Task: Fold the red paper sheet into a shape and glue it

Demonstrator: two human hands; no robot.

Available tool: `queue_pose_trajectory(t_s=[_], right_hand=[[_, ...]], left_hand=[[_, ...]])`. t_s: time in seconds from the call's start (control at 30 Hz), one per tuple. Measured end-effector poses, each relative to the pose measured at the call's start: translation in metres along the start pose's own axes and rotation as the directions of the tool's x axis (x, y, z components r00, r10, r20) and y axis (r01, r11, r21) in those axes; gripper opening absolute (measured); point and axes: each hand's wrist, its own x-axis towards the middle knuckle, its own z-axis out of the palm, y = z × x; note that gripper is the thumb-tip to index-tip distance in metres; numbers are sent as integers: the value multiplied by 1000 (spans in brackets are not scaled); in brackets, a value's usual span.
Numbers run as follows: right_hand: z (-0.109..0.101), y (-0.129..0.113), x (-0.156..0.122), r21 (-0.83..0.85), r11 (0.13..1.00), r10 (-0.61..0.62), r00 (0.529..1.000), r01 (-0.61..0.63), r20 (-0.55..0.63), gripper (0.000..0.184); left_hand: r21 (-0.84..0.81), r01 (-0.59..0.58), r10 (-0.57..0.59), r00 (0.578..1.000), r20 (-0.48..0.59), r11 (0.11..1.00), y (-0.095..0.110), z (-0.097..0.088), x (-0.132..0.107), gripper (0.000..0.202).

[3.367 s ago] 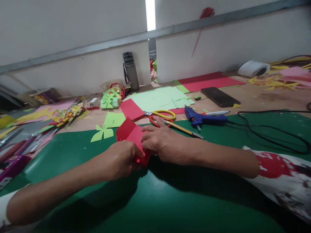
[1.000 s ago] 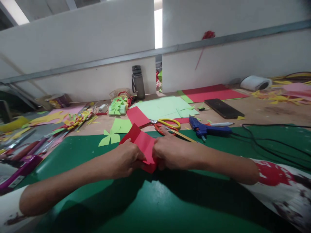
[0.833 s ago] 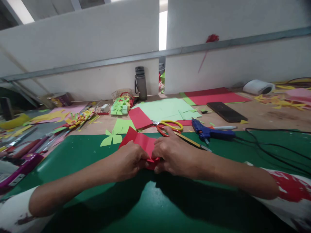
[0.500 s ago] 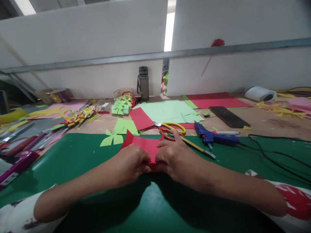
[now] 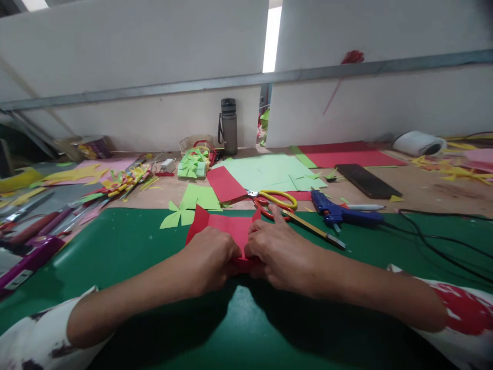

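Observation:
A creased piece of red paper (image 5: 231, 226) is held between both hands above the green mat, its far corners standing up and its near edge folded over. My left hand (image 5: 213, 254) pinches the near left part, fingers curled. On the near right part my right hand (image 5: 275, 249) is closed, with the index finger raised. The fingertips of both hands almost meet at the folded edge and partly hide it. Just beyond the right hand lie scissors (image 5: 283, 199) with red and yellow handles and a yellow utility knife (image 5: 318, 229).
A blue glue gun (image 5: 342, 211) with a black cable lies at right, near a phone (image 5: 367, 181). Behind are pale green sheets (image 5: 262, 169), a red sheet (image 5: 227, 184), green petal cutouts (image 5: 177, 215) and a grey bottle (image 5: 229, 128). Paper-wrapped sticks (image 5: 127, 180) lie at left.
Both hands have stayed on the red paper, and their fingers have drawn slightly closer together at its folded near edge. The camera view has shifted a little.

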Motion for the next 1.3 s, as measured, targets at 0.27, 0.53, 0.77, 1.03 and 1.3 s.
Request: queue_pose_trajectory(t_s=[0.27,0.53,0.77,1.03,1.3], right_hand=[[-3,-4,8,68,996,60,997,-64,55,13],[2,-13,8,157,981,118,993,-116,-1,17],[5,-12,7,168,975,150,988,-144,-22,14],[4,-7,2,175,973,167,982,-149,-93,14],[3,-9,3,340,930,162,986,-139,-40,15]], left_hand=[[124,104,-100,994,-31,987,2,2,1,20],[147,117,-110,992,-53,982,0,5,0,24],[155,120,-115,992,-42,981,1,3,0,24],[144,90,-82,995,-64,985,-1,2,-1,35],[143,61,-59,998,-21,988,-4,1,-2,24]])
